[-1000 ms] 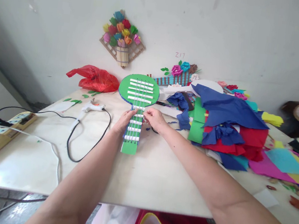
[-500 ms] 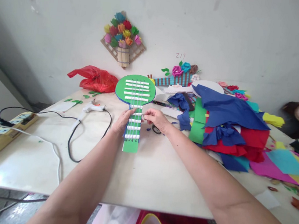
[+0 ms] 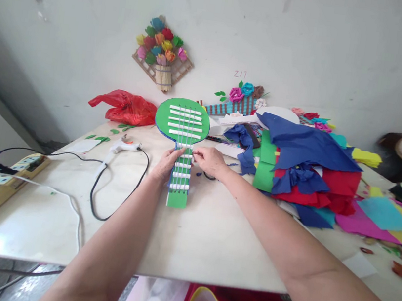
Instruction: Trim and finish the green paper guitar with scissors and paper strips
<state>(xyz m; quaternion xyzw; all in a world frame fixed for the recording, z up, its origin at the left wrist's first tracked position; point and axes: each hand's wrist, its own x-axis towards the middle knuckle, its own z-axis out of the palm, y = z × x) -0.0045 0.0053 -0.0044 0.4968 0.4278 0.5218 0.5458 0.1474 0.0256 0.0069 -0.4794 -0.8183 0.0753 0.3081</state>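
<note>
A green paper toy banjo (image 3: 188, 130) with a round head, a straight neck, white paper bars and thin strings running lengthwise is in the middle of the head view. My left hand (image 3: 165, 163) grips the left side of its neck, thumb on the front. At the right edge of the neck, just below the head, my right hand (image 3: 210, 161) has its fingers pinched together by the end of a white bar. What lies in that pinch is too small to make out. Blue edging shows around the head and along the neck.
A white glue gun (image 3: 123, 146) with a black cord lies to the left, near a power strip (image 3: 1, 187) and a red plastic bag (image 3: 132, 108). Blue, red and green paper sheets (image 3: 306, 145) are heaped at the right. Paper flowers (image 3: 162, 45) hang on the wall.
The toy banjo's lower end has shifted slightly down and right in the view. Both hands stay at its neck, with little change in their grip.
</note>
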